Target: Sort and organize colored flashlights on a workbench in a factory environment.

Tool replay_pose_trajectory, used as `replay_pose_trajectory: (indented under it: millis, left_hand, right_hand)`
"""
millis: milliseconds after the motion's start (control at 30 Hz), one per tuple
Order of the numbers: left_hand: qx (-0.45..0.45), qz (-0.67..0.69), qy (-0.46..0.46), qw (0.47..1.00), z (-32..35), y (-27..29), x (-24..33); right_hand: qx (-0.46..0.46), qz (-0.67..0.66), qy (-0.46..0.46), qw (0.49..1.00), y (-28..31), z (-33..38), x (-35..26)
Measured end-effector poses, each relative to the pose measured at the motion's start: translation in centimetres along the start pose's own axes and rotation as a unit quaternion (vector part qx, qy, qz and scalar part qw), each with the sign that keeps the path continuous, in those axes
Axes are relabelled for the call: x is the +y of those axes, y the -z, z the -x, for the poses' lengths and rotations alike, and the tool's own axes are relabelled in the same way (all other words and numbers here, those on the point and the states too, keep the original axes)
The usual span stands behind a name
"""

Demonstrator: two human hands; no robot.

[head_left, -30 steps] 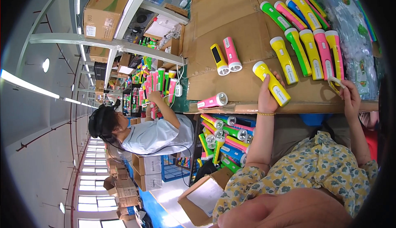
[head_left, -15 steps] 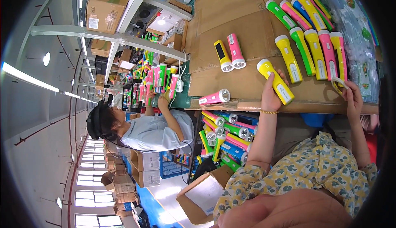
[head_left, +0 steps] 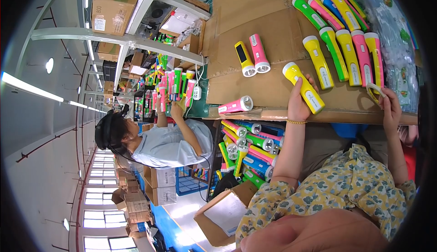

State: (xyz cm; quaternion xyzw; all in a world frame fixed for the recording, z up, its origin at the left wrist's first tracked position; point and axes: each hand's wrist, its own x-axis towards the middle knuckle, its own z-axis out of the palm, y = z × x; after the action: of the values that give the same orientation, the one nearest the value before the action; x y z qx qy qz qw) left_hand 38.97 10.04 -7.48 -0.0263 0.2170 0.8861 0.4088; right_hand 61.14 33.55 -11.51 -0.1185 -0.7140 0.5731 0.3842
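My left hand (head_left: 298,102) is closed around a yellow flashlight (head_left: 306,90), tilted with its white head up and to the left, over the table's near edge. My right hand (head_left: 391,106) pinches a pale ring-shaped roll (head_left: 375,90) between thumb and fingers; what kind of roll it is I cannot make out. Just beyond my hands, a row of flashlights lies on the cardboard, among them a yellow flashlight (head_left: 318,63), a green flashlight (head_left: 333,54) and a pink flashlight (head_left: 363,58).
Cardboard (head_left: 277,19) covers the table. Two flashlights lie at its left, and a pink flashlight (head_left: 236,105) rests near the front edge. Clear plastic bags (head_left: 393,38) are heaped at right. Below sits a pile of flashlights (head_left: 255,147). Another person (head_left: 168,145) handles flashlights at left.
My hands keep their grips and have barely moved. The whole view has shifted very slightly. At left, the other person's hands have moved a little among the flashlights.
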Motion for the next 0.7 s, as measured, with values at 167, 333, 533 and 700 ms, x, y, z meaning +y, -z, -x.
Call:
replay_pose_trajectory:
  millis: [167,333,533,700]
  left_hand:
    - [-0.002,0.001,0.001,1.000,-0.06,-0.05,0.05]
    - [0.002,0.006,0.005,1.000,-0.20,0.12,0.03]
    - [0.003,0.003,0.005,1.000,-0.40,0.16,-0.06]
    - [0.002,-0.002,0.003,1.000,-0.54,0.17,-0.02]
  right_hand:
    - [-0.003,0.000,0.006,1.000,-0.02,-0.01,-0.02]
    - [-0.004,0.010,0.007,1.000,0.13,0.08,0.27]
    - [-0.007,0.012,0.007,1.000,0.05,0.01,0.08]
    - [-0.006,0.006,0.006,1.000,0.20,0.05,0.50]
